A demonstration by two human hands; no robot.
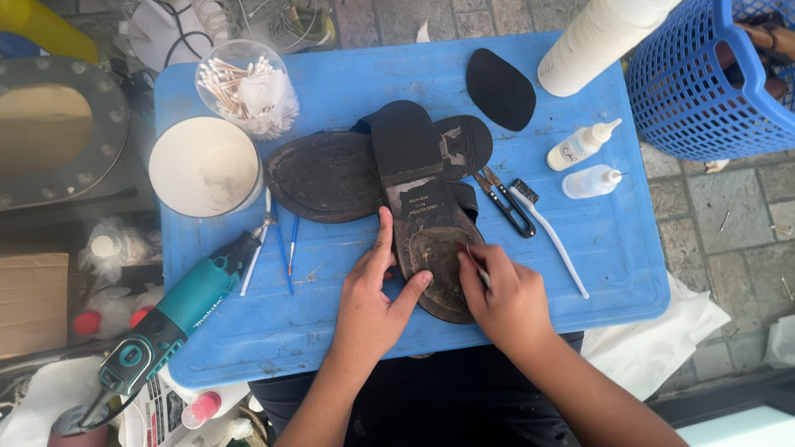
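— at the near edge of the blue bench [629, 273], our left hand [373, 302] lies flat and spread on the upturned shoe [431, 223], thumb and forefinger pressing the worn sole, closed on nothing.

— and our right hand [505, 298]?

— pinched shut on a thin pale tool [478, 269], its tip on the sole's front part; we cannot tell what kind of tool it is.

— how would the shoe handle?

— light, we judge, with a stiff leather sole that looks scuffed and perhaps tacky. it would be best held by the edges near the waist, off the worked patch.

— what lies around it?

— a second sole-up shoe [327, 175] touching it on the left, small black snips [507, 203] and a white brush [551, 232] just beside it on the right. farther out are two small squeeze bottles [584, 161], a black rubber half-sole [499, 87], a white bowl [204, 165], a cup of cotton swabs [244, 87] and a teal rotary tool [178, 310].
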